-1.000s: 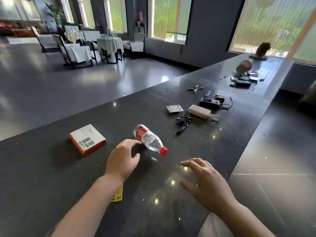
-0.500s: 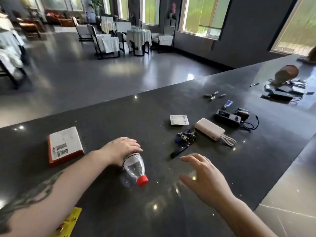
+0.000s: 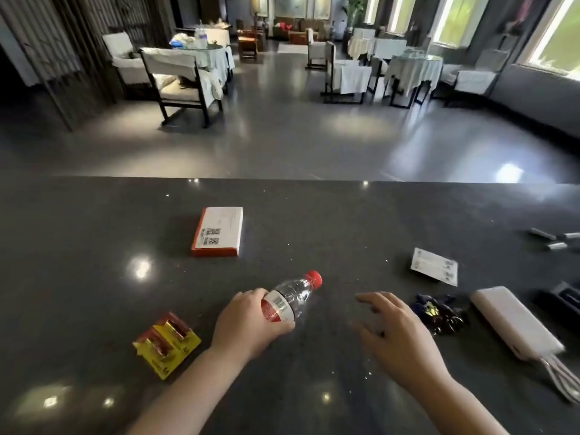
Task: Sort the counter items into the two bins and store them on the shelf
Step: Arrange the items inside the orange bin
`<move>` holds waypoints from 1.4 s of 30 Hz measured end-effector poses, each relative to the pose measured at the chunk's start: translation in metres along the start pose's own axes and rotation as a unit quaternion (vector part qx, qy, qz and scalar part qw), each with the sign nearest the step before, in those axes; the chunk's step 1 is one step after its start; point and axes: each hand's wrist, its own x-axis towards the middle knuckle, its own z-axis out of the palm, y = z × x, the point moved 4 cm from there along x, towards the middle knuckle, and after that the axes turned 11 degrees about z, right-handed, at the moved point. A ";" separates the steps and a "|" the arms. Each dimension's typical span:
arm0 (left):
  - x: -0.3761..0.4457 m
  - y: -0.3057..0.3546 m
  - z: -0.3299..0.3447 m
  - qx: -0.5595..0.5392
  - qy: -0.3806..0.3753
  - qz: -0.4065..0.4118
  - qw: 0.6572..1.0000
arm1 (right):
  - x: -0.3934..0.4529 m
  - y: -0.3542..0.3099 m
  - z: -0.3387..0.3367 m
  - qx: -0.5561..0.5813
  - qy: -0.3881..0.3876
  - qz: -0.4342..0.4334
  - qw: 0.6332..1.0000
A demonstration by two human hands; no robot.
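Observation:
My left hand (image 3: 248,324) grips a clear plastic bottle (image 3: 295,295) with a red cap and red label, lifted off the dark counter (image 3: 94,277) with its cap pointing away from me. My right hand (image 3: 398,334) hovers open over the counter, fingers spread, just left of a bunch of keys (image 3: 439,312). A white box with orange sides (image 3: 219,232) lies beyond the bottle. A yellow pack of batteries (image 3: 166,342) lies left of my left wrist. No bin or shelf is in view.
At the right lie a white power bank (image 3: 514,323) with a cable, a white card (image 3: 434,270), several small grey batteries (image 3: 552,240) and a dark device (image 3: 561,298) at the edge. Beyond the counter's far edge are dining tables and chairs (image 3: 182,80).
My left hand has closed on the bottle, lifted it and turned its cap away from me. The view has swung left, bringing the battery pack into sight. My right hand stays open.

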 end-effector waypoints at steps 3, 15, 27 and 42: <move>-0.022 -0.028 -0.033 -0.070 0.111 -0.112 0.985 | 0.017 -0.035 0.025 0.003 -0.025 -0.042 0.999; -0.136 -0.175 -0.183 -0.068 0.259 -0.311 0.912 | -0.044 -0.204 0.189 -0.042 -0.114 -0.141 0.982; -0.166 -0.236 -0.221 -0.044 0.177 -0.249 0.951 | -0.066 -0.222 0.216 -0.058 0.009 0.005 0.998; -0.270 -0.228 -0.264 -0.056 0.292 -0.294 0.908 | -0.115 -0.330 0.209 0.074 -0.090 -0.170 0.979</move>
